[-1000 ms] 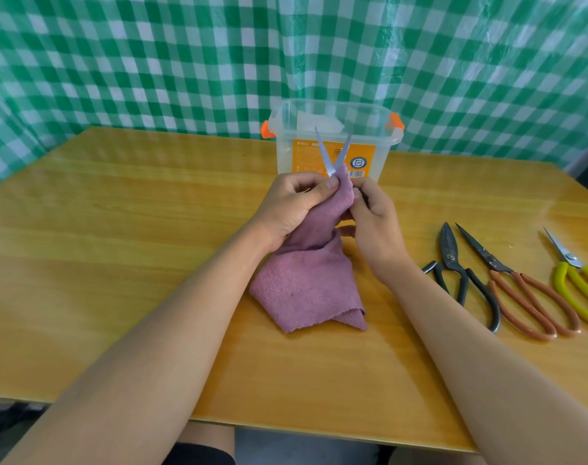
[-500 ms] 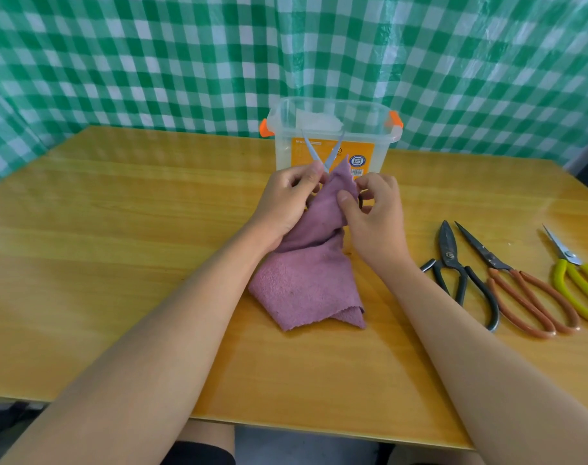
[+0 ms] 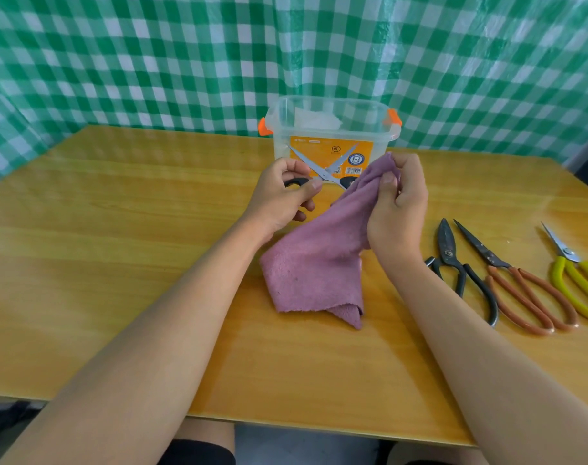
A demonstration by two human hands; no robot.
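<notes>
A pair of black-handled scissors (image 3: 322, 167) is held above the table with its silver blades spread wide. My left hand (image 3: 282, 196) grips one black handle loop. My right hand (image 3: 398, 203) pinches the raised top corner of a mauve cloth (image 3: 314, 263), just right of the scissors' other handle. The lower part of the cloth lies crumpled on the wooden table (image 3: 118, 263).
A clear plastic box (image 3: 331, 129) with orange latches and an orange label stands behind the hands. On the right lie black scissors (image 3: 460, 273), orange-handled scissors (image 3: 520, 286) and yellow-handled scissors (image 3: 577, 280). A green checked curtain hangs at the back.
The hands have drawn apart. The scissors, earlier wrapped in the cloth with only the blade tips showing, are now uncovered with blades spread wide. The cloth's top has moved right with my right hand.
</notes>
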